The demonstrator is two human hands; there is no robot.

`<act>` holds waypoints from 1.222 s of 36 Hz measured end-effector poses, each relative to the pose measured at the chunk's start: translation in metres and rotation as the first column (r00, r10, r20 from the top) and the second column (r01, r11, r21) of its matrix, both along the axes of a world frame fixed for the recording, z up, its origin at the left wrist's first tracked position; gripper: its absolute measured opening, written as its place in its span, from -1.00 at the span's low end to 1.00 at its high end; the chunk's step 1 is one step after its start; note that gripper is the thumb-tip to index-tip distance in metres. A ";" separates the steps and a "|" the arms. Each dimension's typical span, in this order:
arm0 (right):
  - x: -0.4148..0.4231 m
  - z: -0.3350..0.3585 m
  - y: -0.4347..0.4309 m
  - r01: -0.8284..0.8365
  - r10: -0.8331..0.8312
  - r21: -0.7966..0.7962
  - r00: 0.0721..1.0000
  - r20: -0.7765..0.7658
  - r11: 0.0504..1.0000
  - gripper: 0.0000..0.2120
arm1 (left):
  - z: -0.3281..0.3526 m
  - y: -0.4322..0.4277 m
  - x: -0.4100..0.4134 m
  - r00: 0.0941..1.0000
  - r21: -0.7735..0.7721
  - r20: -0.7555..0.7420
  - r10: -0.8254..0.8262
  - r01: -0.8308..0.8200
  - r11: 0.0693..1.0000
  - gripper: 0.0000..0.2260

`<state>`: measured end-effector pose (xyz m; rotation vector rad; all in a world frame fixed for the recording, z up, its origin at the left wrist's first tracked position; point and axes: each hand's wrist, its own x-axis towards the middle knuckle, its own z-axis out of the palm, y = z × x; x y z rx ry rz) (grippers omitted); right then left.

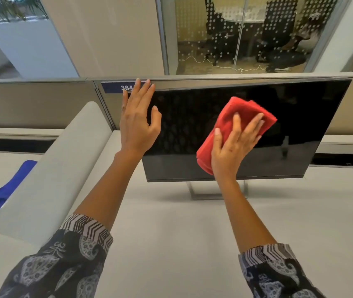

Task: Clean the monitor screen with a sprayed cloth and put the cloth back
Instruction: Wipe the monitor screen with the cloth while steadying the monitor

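A black monitor (300, 117) stands on a silver stand on the white desk. My right hand (233, 145) presses a folded red cloth (242, 112) flat against the middle of the dark screen, fingers spread over it. At the monitor's upper left corner my left hand (138, 121) rests with straight fingers, the thumb over the screen's front and the fingertips at the top edge. No spray bottle is in view.
The white desk (182, 229) stretches in front of the monitor stand (205, 193). A grey padded divider (48, 179) slants at the left, with a blue cloth (12, 186) behind it. A partition with a number plate (115, 87) runs behind the monitor.
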<state>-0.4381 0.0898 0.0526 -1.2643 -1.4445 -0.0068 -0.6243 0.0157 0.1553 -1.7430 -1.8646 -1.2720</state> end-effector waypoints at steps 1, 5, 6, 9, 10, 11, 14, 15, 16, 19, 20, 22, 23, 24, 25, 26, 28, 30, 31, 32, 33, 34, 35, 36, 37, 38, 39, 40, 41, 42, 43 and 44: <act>0.008 0.002 0.005 0.036 -0.036 0.003 0.999 -0.027 0.999 -0.50 | 0.000 0.000 -0.001 1.000 0.001 -0.005 -0.003 0.003 1.000 -0.57; 0.039 0.013 0.026 0.137 -0.139 -0.019 0.977 -0.163 0.990 -0.45 | 0.001 0.000 -0.002 1.000 0.013 0.016 -0.011 0.011 1.000 -0.59; 0.042 0.017 0.030 0.142 -0.144 -0.026 0.971 -0.192 0.990 -0.41 | 0.001 0.000 -0.001 1.000 0.017 0.020 -0.010 0.010 1.000 -0.59; 0.036 0.033 0.032 0.122 -0.121 -0.012 0.964 -0.235 0.992 -0.32 | 0.001 -0.001 0.000 1.000 0.029 0.031 -0.006 0.006 1.000 -0.57; 0.030 0.039 0.031 0.116 -0.111 0.006 0.968 -0.223 0.993 -0.30 | 0.001 -0.001 0.000 0.999 0.030 0.037 -0.006 0.005 1.000 -0.56; 0.022 0.044 0.030 0.113 -0.104 0.033 0.976 -0.193 0.993 -0.31 | 0.001 -0.001 0.001 0.999 0.031 0.042 -0.006 0.004 0.999 -0.56; -0.012 0.055 0.020 0.087 -0.083 0.119 0.996 -0.040 0.989 -0.44 | 0.001 -0.001 0.001 0.999 0.037 0.047 -0.001 -0.001 0.999 -0.54; -0.024 0.056 0.014 0.056 -0.060 0.136 0.998 0.026 0.989 -0.48 | 0.001 -0.001 0.002 0.999 0.038 0.046 0.003 -0.004 0.999 -0.53; -0.036 0.053 0.008 0.012 -0.027 0.149 0.994 0.102 0.989 -0.52 | 0.001 -0.001 0.002 0.999 0.039 0.046 0.007 -0.009 0.999 -0.53; -0.058 0.028 -0.009 -0.168 0.097 0.182 0.933 0.346 0.969 -0.57 | 0.000 -0.001 0.001 0.999 0.038 0.045 0.020 -0.021 0.999 -0.51; -0.060 0.016 -0.012 -0.228 0.133 0.186 0.899 0.417 0.956 -0.56 | 0.000 -0.001 0.000 0.999 0.036 0.047 0.022 -0.024 0.999 -0.50; -0.057 -0.015 -0.017 -0.324 0.182 0.176 0.819 0.544 0.930 -0.51 | -0.001 -0.002 -0.002 0.998 0.029 0.053 0.025 -0.026 0.999 -0.51; -0.052 -0.030 -0.019 -0.353 0.195 0.161 0.781 0.593 0.922 -0.48 | -0.001 -0.002 -0.002 0.998 0.027 0.053 0.025 -0.026 0.999 -0.52; -0.045 -0.045 -0.021 -0.365 0.200 0.146 0.754 0.626 0.920 -0.45 | -0.002 -0.003 -0.002 0.998 0.025 0.053 0.024 -0.025 0.999 -0.52; -0.037 -0.057 -0.022 -0.362 0.198 0.133 0.741 0.642 0.923 -0.41 | -0.001 -0.003 -0.002 0.998 0.023 0.052 0.021 -0.022 0.999 -0.53; -0.028 -0.065 -0.023 -0.348 0.192 0.121 0.737 0.648 0.930 -0.37 | -0.001 -0.003 -0.002 0.999 0.023 0.051 0.017 -0.018 1.000 -0.52; -0.009 -0.072 -0.022 -0.307 0.169 0.109 0.749 0.641 0.946 -0.31 | -0.001 -0.003 -0.002 0.999 0.023 0.051 0.010 -0.011 1.000 -0.52; 0.009 -0.066 -0.014 -0.267 0.143 0.116 0.779 0.610 0.957 -0.34 | -0.001 -0.003 -0.003 0.998 0.024 0.055 0.001 -0.003 1.000 -0.51; 0.018 -0.060 -0.009 -0.246 0.130 0.119 0.794 0.593 0.962 -0.39 | -0.002 -0.003 -0.003 0.998 0.024 0.056 -0.005 0.003 1.000 -0.51; 0.026 -0.052 -0.003 -0.223 0.114 0.120 0.808 0.577 0.967 -0.44 | -0.002 -0.002 -0.004 0.998 0.024 0.056 -0.010 0.008 1.000 -0.52; 0.034 -0.044 0.004 -0.195 0.093 0.125 0.824 0.559 0.973 -0.49 | -0.003 -0.002 -0.004 0.998 0.025 0.056 -0.012 0.011 1.000 -0.52; 0.043 -0.035 0.011 -0.162 0.066 0.134 0.841 0.537 0.978 -0.52 | -0.003 -0.002 -0.004 0.998 0.027 0.056 -0.012 0.010 1.000 -0.52; 0.052 -0.025 0.018 -0.127 0.036 0.146 0.860 0.509 0.981 -0.54 | -0.003 -0.002 -0.004 0.998 0.030 0.057 -0.011 0.009 1.000 -0.53; 0.060 -0.015 0.025 -0.091 0.007 0.155 0.881 0.474 0.984 -0.56 | -0.003 -0.002 -0.004 0.998 0.033 0.059 -0.010 0.008 0.999 -0.53; 0.068 -0.005 0.031 -0.054 -0.020 0.158 0.903 0.430 0.986 -0.56 | -0.004 -0.002 -0.004 0.998 0.036 0.061 -0.009 0.007 0.999 -0.54; 0.076 0.004 0.038 -0.014 -0.048 0.158 0.924 0.378 0.987 -0.57 | -0.004 -0.002 -0.004 0.998 0.037 0.060 -0.008 0.006 0.999 -0.54; 0.084 0.013 0.044 0.030 -0.078 0.156 0.945 0.317 0.987 -0.56 | -0.004 -0.002 -0.004 0.998 0.038 0.060 -0.008 0.005 0.999 -0.54; 0.093 0.020 0.051 0.074 -0.110 0.150 0.962 0.249 0.986 -0.56 | -0.004 -0.002 -0.004 0.998 0.037 0.060 -0.007 0.005 0.999 -0.55; 0.101 0.024 0.056 0.117 -0.139 0.136 0.975 0.173 0.984 -0.56 | -0.004 -0.002 -0.004 0.998 0.037 0.062 -0.007 0.005 0.999 -0.55; 0.108 0.026 0.061 0.152 -0.161 0.105 0.983 0.087 0.983 -0.56 | -0.004 -0.002 -0.004 0.998 0.037 0.065 -0.006 0.003 0.999 -0.55; 0.114 0.025 0.063 0.179 -0.179 0.058 0.984 -0.005 0.982 -0.55 | -0.004 -0.003 -0.003 0.998 0.039 0.068 -0.005 0.002 0.999 -0.55; 0.119 0.021 0.063 0.195 -0.194 0.004 0.976 -0.096 0.981 -0.54 | -0.004 -0.002 -0.002 0.997 0.043 0.071 -0.004 0.000 0.999 -0.55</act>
